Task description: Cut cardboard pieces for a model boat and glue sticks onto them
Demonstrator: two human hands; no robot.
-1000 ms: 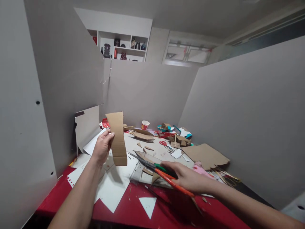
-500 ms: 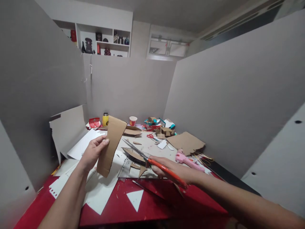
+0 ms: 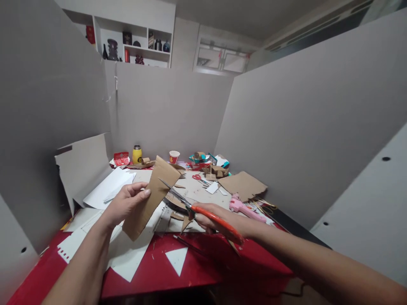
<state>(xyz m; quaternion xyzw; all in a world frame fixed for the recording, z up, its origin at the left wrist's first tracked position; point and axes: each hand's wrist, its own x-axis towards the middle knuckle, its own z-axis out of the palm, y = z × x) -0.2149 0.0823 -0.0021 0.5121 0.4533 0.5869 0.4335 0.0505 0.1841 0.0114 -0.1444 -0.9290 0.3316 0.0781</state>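
Observation:
My left hand [image 3: 129,202] pinches a long strip of brown cardboard [image 3: 155,190] by its left edge, thumb on the face toward me. The strip is tilted, its top leaning right. My right hand [image 3: 211,218] is wrapped round the orange handles of a pair of scissors [image 3: 219,221]. Their blades point up and left, and the tip overlaps the strip's right side in view; whether it touches cannot be made out. Below the blades lie a dark-edged cardboard piece [image 3: 174,203] and small cardboard offcuts [image 3: 182,220]. A clear ruler [image 3: 162,220] lies beside them.
White paper sheets [image 3: 127,258] and a paper triangle [image 3: 177,259] lie on the red table [image 3: 149,279]. Rightward are a pink glue gun [image 3: 244,209] and a cardboard sheet [image 3: 243,185]. Red-handled scissors [image 3: 197,177], a paper cup [image 3: 174,157] and a yellow jar [image 3: 137,155] stand farther back. Grey panels enclose the table.
The cardboard strip has tilted further to the right in my left hand. The scissors now overlap its right edge, where before there was a gap. The view has shifted slightly.

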